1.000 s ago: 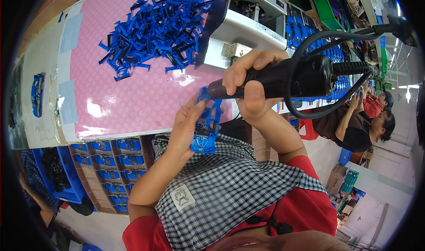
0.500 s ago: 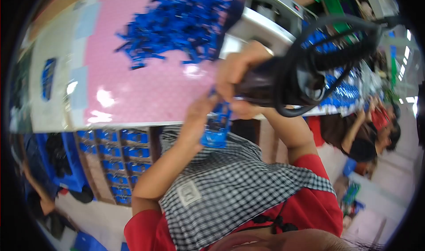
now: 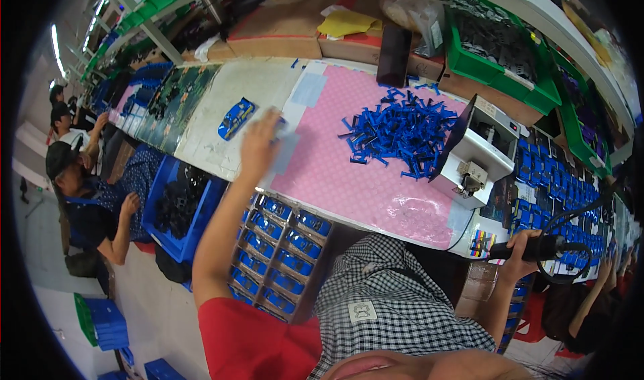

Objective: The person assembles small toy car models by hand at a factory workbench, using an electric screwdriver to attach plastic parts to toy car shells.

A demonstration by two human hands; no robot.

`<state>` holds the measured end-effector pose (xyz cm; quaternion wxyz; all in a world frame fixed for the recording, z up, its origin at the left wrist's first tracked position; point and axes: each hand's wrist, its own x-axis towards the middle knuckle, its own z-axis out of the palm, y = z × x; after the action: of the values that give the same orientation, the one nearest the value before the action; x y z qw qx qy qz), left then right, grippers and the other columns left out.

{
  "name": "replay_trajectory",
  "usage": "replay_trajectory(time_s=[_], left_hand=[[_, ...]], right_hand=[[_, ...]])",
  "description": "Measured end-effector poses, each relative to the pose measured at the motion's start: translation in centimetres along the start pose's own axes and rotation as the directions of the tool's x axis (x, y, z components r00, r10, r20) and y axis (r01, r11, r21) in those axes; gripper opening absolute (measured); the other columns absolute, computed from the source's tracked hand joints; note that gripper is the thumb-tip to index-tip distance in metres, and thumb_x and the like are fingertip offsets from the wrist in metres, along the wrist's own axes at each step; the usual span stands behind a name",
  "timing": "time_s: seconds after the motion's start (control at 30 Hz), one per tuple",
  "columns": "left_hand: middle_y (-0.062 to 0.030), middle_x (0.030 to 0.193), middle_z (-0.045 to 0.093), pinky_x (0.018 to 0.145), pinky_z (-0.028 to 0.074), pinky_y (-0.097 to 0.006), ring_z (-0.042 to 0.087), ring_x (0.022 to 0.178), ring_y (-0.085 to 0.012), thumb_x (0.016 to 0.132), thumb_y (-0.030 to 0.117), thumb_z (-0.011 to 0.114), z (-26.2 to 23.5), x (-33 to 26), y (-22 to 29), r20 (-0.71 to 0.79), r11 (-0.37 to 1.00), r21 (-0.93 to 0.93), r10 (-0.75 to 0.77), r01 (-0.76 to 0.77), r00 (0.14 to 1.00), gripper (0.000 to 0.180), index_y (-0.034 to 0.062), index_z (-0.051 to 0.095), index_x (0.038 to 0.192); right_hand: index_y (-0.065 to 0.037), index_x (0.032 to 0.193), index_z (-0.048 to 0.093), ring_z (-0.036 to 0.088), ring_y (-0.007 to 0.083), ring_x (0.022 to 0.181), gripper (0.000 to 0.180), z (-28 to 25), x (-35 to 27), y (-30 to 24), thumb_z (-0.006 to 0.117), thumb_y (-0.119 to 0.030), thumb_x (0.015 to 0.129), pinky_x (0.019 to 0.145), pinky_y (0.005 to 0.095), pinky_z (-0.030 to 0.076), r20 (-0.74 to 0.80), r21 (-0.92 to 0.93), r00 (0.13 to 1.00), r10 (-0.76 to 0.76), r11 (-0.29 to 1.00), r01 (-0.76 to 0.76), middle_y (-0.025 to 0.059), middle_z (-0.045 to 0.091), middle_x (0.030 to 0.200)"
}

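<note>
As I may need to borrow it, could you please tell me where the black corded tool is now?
In the head view, the black corded tool is in the right hand at the lower right, below and right of the metal machine.

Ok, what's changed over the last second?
The left hand has swung left, near the lone blue part; blur hides whether it released its earlier piece. The right hand, still gripping the black tool, drew it right, off that piece. The blue pile stayed on the pink mat.
</note>
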<state>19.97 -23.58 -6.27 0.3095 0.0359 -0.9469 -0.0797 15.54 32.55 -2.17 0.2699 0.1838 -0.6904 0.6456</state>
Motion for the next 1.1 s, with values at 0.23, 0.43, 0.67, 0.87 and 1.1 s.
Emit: replay_trajectory(time_s=[0.23, 0.43, 0.67, 0.87, 1.1], left_hand=[[-0.0217, 0.140, 0.038, 0.106, 0.023, -0.051, 0.035, 0.128, -0.0399, 0.088, 0.027, 0.060, 6.1, 3.1, -4.5, -0.198, 0.999, 0.002, -0.049, 0.051, 0.979, 0.052, 0.0096, 0.046, 0.135], [-0.0186, 0.125, 0.055, 0.099, 0.039, -0.041, 0.052, 0.115, -0.0329, 0.078, 0.002, 0.065, 4.8, -1.8, 23.3, 0.066, 0.461, -0.870, 0.462, -0.176, 0.884, 0.044, -0.0018, 0.053, 0.121], [-0.0260, 0.144, 0.026, 0.105, 0.032, -0.046, 0.033, 0.129, -0.0412, 0.074, 0.007, 0.073, 7.5, -8.7, 37.4, 0.155, 0.320, -0.947, 0.364, 0.033, 0.918, 0.087, -0.0014, 0.019, 0.142], [-0.0194, 0.148, 0.024, 0.104, 0.029, -0.044, 0.028, 0.129, -0.0387, 0.075, 0.010, 0.070, 7.9, -10.7, 40.6, 0.124, 0.778, -0.453, 0.539, -0.435, 0.833, 0.081, -0.0026, 0.025, 0.141], [-0.0149, 0.115, 0.057, 0.064, 0.049, -0.034, 0.058, 0.074, -0.0257, 0.079, -0.001, 0.063, 12.2, -13.6, 39.6, 0.161, 0.601, -0.746, 0.580, -0.285, 0.799, 0.068, 0.0019, 0.028, 0.137]], right_hand=[[-0.005, 0.107, 0.054, 0.055, 0.0112, 0.078, 0.026, -1.3, -2.1, -0.4, 0.065, -0.003, 0.083, 0.071, 0.0264, 0.048, -0.392, -0.378, 0.920, 0.004, 0.911, -0.165, 0.0006, 0.057, 0.090], [-0.005, 0.100, 0.047, 0.050, 0.0130, 0.050, 0.023, -1.2, -0.7, -6.2, 0.061, -0.017, 0.086, 0.051, 0.0272, 0.044, -0.265, 0.455, 0.945, 0.193, 0.889, -0.054, 0.0053, 0.051, 0.071], [-0.010, 0.097, 0.043, 0.045, 0.0118, 0.046, 0.032, -9.6, -3.6, -12.7, 0.062, -0.034, 0.087, 0.047, 0.0274, 0.043, -0.325, 0.444, 0.946, -0.008, 0.882, 0.160, 0.0019, 0.044, 0.066], [-0.008, 0.097, 0.044, 0.045, 0.0108, 0.047, 0.026, -17.3, -6.0, -15.3, 0.057, -0.029, 0.091, 0.044, 0.0249, 0.042, -0.537, 0.335, 0.842, -0.047, 0.904, 0.264, 0.0026, 0.044, 0.066], [-0.006, 0.102, 0.044, 0.047, 0.0106, 0.050, 0.021, -22.2, -9.9, -15.2, 0.056, -0.021, 0.092, 0.049, 0.0240, 0.043, -0.643, 0.097, 0.756, -0.122, 0.966, 0.239, 0.0036, 0.046, 0.070]])
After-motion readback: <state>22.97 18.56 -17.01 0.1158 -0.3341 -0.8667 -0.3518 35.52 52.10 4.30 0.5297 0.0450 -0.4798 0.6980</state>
